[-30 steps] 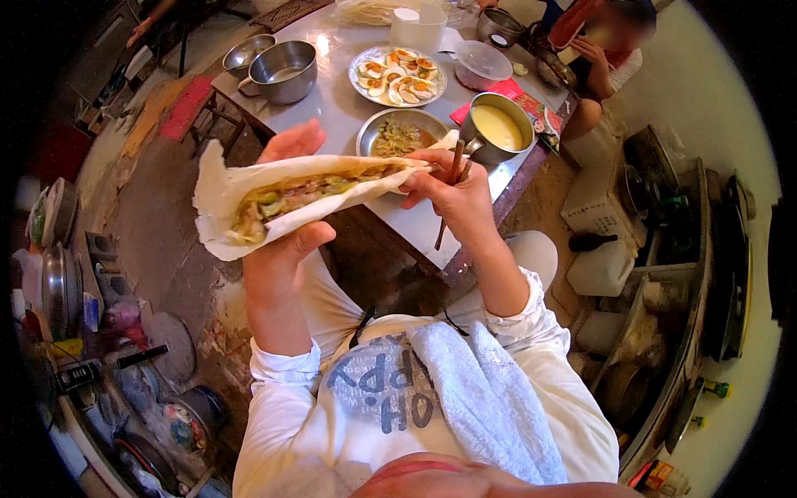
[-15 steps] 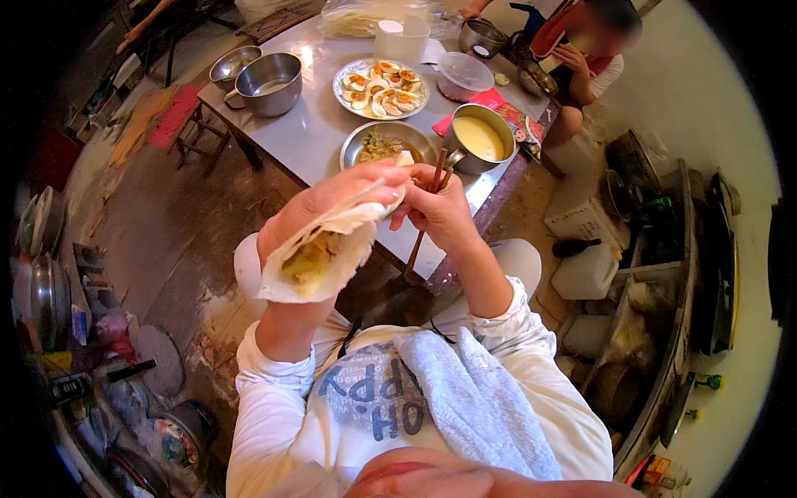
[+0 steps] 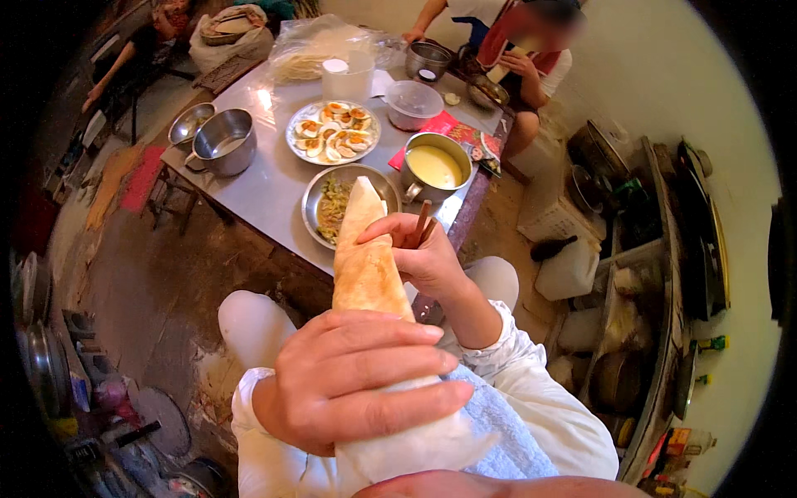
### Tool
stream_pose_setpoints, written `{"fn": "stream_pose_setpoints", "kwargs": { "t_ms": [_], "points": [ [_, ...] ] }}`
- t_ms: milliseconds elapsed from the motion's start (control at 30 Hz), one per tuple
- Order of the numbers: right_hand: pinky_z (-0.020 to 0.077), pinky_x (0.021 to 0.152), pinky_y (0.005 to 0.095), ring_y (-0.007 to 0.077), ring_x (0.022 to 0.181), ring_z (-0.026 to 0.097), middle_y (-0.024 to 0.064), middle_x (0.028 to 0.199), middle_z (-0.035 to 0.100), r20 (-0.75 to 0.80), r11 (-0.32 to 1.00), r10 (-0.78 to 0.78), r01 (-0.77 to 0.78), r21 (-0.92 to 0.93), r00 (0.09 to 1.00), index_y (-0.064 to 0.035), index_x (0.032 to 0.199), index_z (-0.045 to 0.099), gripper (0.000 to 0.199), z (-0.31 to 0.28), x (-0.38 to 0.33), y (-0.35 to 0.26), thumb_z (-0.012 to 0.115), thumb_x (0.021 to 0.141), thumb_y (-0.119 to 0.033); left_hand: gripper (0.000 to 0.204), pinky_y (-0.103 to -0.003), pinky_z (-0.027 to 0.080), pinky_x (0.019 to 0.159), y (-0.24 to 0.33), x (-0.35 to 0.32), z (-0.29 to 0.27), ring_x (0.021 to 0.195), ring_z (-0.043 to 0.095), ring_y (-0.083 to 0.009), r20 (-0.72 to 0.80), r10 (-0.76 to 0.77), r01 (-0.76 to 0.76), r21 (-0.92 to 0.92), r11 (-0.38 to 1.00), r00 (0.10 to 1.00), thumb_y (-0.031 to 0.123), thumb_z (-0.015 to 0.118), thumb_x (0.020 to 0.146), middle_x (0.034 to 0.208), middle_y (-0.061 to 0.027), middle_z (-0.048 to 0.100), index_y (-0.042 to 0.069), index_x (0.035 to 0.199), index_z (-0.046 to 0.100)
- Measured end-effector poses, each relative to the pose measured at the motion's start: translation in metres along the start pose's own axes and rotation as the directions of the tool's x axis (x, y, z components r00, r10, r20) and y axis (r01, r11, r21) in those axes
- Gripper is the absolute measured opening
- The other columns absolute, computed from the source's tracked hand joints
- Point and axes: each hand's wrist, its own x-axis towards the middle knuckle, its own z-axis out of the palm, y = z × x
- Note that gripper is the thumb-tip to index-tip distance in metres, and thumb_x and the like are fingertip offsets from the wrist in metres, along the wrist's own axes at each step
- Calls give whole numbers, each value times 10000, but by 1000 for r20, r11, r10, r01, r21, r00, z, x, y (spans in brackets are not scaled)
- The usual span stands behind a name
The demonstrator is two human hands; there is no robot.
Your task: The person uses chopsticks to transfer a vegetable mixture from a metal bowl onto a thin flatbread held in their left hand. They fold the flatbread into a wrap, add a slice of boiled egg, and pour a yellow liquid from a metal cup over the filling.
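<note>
A rolled flatbread wrap [image 3: 365, 286], pale with light brown patches, stretches from above the table's near edge down toward my chest. Wrapped across its lower part is my left hand [image 3: 369, 373], fingers lying over the top. My right hand [image 3: 419, 257] pinches the wrap's upper part and also keeps a pair of brown chopsticks [image 3: 424, 220] between its fingers. Just beyond the wrap's tip sits a shallow metal bowl [image 3: 310, 207] with chopped greens [image 3: 334, 203] in it. The wrap's filling is hidden from view.
On the table [image 3: 266, 187] stand a plate of halved eggs [image 3: 334, 133], a pot of yellow liquid [image 3: 434, 166], a steel pot [image 3: 224, 141] and a lidded plastic bowl [image 3: 413, 104]. Another person [image 3: 523, 75] sits at the far right. Shelves [image 3: 631, 307] line the right wall.
The wrap has swung from its open, filled end showing at the left to lying lengthwise before me. Both hands came along, the left one lower and nearer my chest. The view shifted too.
</note>
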Motion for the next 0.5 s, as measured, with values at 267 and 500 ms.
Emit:
{"fn": "stream_pose_setpoints", "kwargs": {
  "t_ms": [267, 500],
  "points": [
    [574, 734, 297, 201, 852, 703, 153, 998, 700, 15, 1000, -5, 5, 9, 1000, 44, 1073, 633, 253, -1, 2, 3, 686, 828, 3, 173, -292, 480, 803, -1, -7, 7, 930, 683, -169, 30, 2, -4, 92, 996, 1000, 220, 626, 806, 959, 23, 714, 198, 942, 731],
    [570, 743, 298, 193, 842, 696, 151, 992, 699, -37, 999, 40, -41, -32, 998, 45, 1049, 642, 240, -6, 1, -1, 699, 822, -6, 179, -305, 438, 848, -5, 0, 12, 888, 687, -130, -24, -61, 64, 146, 987, 998, 269, 573, 859, 836, 50, 734, 190, 876, 733]
  ]
}}
